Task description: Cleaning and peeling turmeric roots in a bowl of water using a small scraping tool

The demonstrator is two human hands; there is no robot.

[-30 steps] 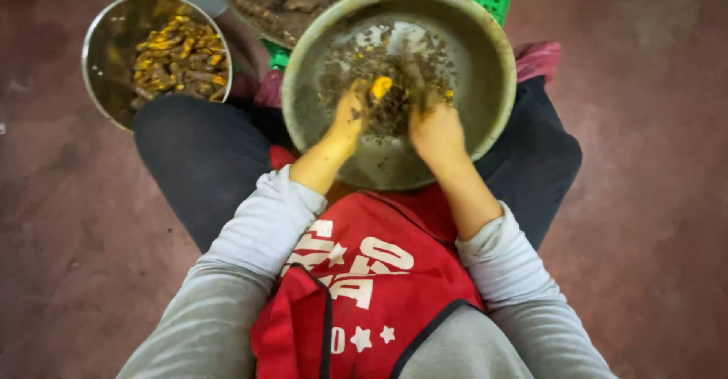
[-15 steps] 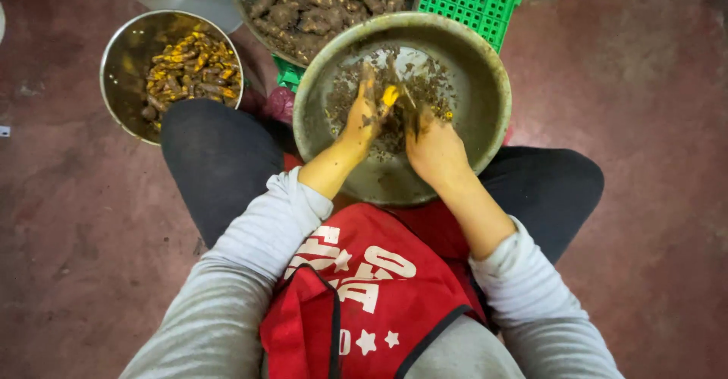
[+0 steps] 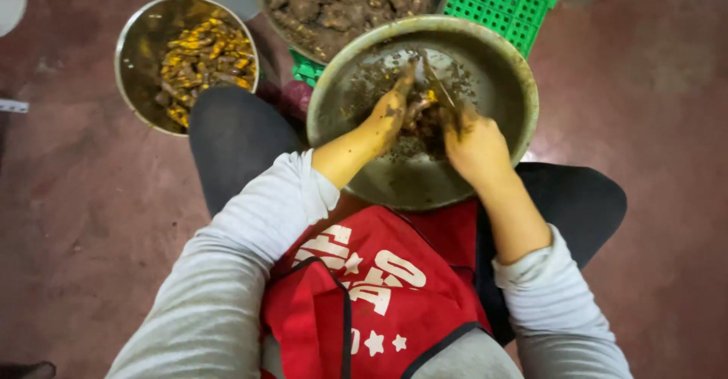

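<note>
A wide metal bowl [image 3: 500,68] rests on my lap, holding brown peelings and muddy water. Over its middle my left hand [image 3: 388,113] grips a muddy turmeric root [image 3: 415,107], partly hidden by the fingers. My right hand [image 3: 476,145] is closed on a small knife [image 3: 438,89], whose blade points up and left onto the root. Both hands are stained yellow-brown.
A smaller metal bowl [image 3: 135,53] of peeled orange-yellow roots stands on the floor at the upper left. A bowl of unpeeled brown roots [image 3: 334,7] sits at the top on a green plastic crate [image 3: 500,3]. The reddish floor [image 3: 68,197] surrounds me.
The yellow peeled piece seen between my hands earlier is now mostly hidden. The view has shifted, so the bowls sit further right in the picture. My hands stay together over the bowl.
</note>
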